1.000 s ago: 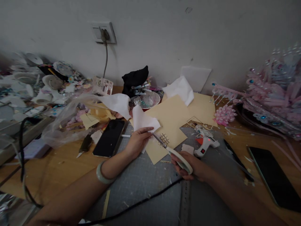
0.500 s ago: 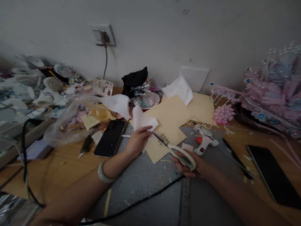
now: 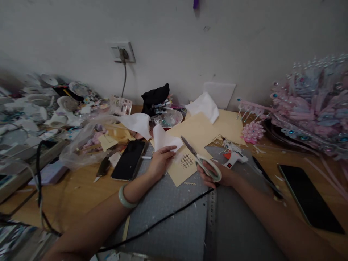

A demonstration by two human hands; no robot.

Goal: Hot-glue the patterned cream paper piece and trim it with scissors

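Note:
My left hand (image 3: 161, 161) pinches the lower edge of a piece of thin white fabric or paper (image 3: 164, 139), which stands up above my fingers. My right hand (image 3: 210, 174) grips white-handled scissors (image 3: 199, 156) by the loops. Their blades point up and to the left, apart from the white piece, and look closed. Beneath them lies a cream sheet (image 3: 178, 177) bearing a dark lattice pattern (image 3: 187, 161). A small patterned strip (image 3: 189, 183) rests on the grey cutting mat (image 3: 163, 206) just below the sheet.
A white glue gun (image 3: 236, 158) sits right of my right hand. One phone (image 3: 128, 159) lies left, another (image 3: 310, 197) far right. A black cable (image 3: 163, 220) crosses the mat near a ruler (image 3: 211, 214). Pink beaded ornaments (image 3: 304, 119) crowd the right; a utility knife (image 3: 102, 168) lies left.
The scissors have drawn back from the white piece at my left fingers, and their blades now point more upward. My left hand keeps its hold. The whole view has shifted slightly.

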